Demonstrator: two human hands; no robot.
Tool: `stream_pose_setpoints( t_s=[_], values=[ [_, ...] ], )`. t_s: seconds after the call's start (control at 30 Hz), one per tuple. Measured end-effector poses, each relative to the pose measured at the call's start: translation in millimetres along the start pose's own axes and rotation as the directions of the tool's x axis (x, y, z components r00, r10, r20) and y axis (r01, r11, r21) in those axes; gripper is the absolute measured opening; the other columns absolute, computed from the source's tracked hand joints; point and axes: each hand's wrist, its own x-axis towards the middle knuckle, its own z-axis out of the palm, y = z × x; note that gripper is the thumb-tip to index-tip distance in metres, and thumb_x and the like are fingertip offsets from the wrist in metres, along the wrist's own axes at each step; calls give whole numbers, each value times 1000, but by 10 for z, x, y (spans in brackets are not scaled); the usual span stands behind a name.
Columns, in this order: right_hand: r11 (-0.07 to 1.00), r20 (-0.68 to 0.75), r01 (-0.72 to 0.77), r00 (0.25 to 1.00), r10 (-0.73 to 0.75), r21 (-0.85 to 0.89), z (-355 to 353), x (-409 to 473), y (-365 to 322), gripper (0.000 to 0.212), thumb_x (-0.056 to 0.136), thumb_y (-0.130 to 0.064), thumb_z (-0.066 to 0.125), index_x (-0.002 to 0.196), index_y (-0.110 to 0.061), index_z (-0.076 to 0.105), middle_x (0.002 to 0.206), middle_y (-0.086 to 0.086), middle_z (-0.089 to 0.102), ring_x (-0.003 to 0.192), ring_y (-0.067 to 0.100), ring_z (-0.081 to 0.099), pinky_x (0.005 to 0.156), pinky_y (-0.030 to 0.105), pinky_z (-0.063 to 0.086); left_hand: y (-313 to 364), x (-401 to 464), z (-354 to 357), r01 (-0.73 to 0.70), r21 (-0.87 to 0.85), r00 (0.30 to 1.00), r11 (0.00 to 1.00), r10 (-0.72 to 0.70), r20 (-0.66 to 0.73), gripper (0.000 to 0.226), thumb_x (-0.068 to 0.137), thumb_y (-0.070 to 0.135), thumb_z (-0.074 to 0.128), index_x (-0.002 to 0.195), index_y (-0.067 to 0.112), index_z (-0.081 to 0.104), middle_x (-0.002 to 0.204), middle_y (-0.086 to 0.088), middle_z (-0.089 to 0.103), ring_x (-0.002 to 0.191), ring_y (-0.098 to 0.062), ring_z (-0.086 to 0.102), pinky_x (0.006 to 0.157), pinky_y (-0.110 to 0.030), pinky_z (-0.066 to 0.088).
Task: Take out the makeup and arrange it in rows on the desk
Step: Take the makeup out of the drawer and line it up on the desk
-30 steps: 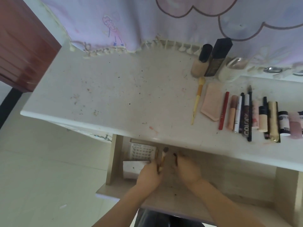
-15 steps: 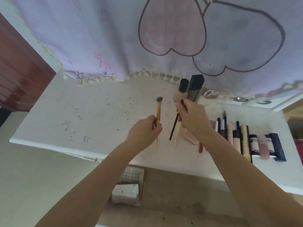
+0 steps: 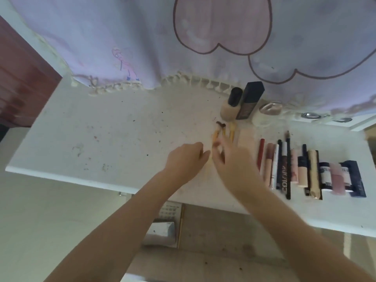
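Both hands over mid surface (image 3: 85,127), white, speckled w/ dark marks. Left hand (image 3: 186,157) fingers curled, tips toward right hand; whether gripping anything, can't tell, blurred. Right hand (image 3: 234,159) just beside it, fingers loosely bent over brush handles; grip also can't tell. Three makeup brushes (image 3: 220,130) lying side by side just far of the hands, bristle ends pointing far, yellow-orange handles running under right hand. Pale pink flat compact (image 3: 245,139) just right of brushes. Further right, row of makeup sticks and tubes (image 3: 289,167) laid parallel: red pencil, pink tubes, black liners, gold tube, then dark-blue and pink containers at right end. At far edge, upright: beige foundation bottle (image 3: 231,106) w/ black cap, touching a tall dark bottle (image 3: 249,100); clear domed case (image 3: 268,110) just right of those. Lilac curtain (image 3: 142,37) w/ heart outlines hanging behind. Below surface's near edge, open drawer (image 3: 203,251) w/ white box (image 3: 160,234) and calendar card (image 3: 169,211).
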Motion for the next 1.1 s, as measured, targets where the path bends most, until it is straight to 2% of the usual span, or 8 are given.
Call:
stream_pose_setpoints(
  t_s=[0.1,0.2,0.3,0.4,0.53,0.73,0.83,1.1],
  values=[
    [1000,356,-17,934,18,-8,593,-766,23,18,100,-29,37,104,-21,52,85,-1,65,74,16,61,68,31,48,-364,-746,233,-82,-70,992,994,75,-105,27,97,33,42,77,16,47,60,4,50,54,-18,50,53,-27,39],
    [982,501,-103,849,168,-155,1267,-955,369,33,99,-24,37,131,-19,46,114,8,62,101,26,61,79,32,47,-818,-1376,708,-18,-42,1000,999,17,-9,17,93,35,40,87,29,54,79,10,63,67,-9,59,57,-22,42],
    [977,499,-87,849,174,-193,1594,-824,573,57,96,-8,39,149,-16,18,121,14,54,94,25,56,74,31,44,-1186,-1596,1151,53,40,990,998,-58,128,34,89,29,40,118,23,58,116,1,60,104,-20,60,82,-32,51],
    [989,409,-65,905,113,-131,1697,-656,543,47,98,-9,37,144,-12,28,132,15,48,112,30,51,90,34,41,-1235,-1581,1310,68,122,975,990,-92,203,40,92,24,44,132,23,44,136,-2,42,125,-24,43,101,-37,39],
    [998,323,-23,946,41,-60,1847,-634,491,42,98,-14,40,140,-13,39,140,14,46,122,31,48,96,34,39,-1184,-1591,1428,61,157,972,986,-95,217,32,93,22,43,125,27,44,135,1,38,129,-19,34,109,-36,26],
    [994,300,-39,952,67,-100,2109,-751,606,19,94,-13,48,109,-5,57,116,19,55,104,34,54,80,37,43,-1237,-1724,1553,49,248,962,968,-112,249,35,96,20,38,131,21,42,140,-1,37,132,-22,33,112,-37,22],
    [993,302,-27,951,61,-117,2097,-754,636,17,93,-13,49,107,-6,56,115,16,54,103,32,52,79,36,42,-1260,-1710,1556,42,253,956,966,-113,272,35,94,18,41,130,19,42,139,-2,37,132,-23,33,113,-40,23],
    [955,389,-237,909,152,180,2091,-818,586,6,93,-19,54,96,-14,56,95,4,64,81,18,58,68,29,46,-1304,-1625,1480,11,305,951,952,-104,290,41,93,13,44,134,14,43,141,-9,35,133,-27,28,109,-39,28]
  ],
)
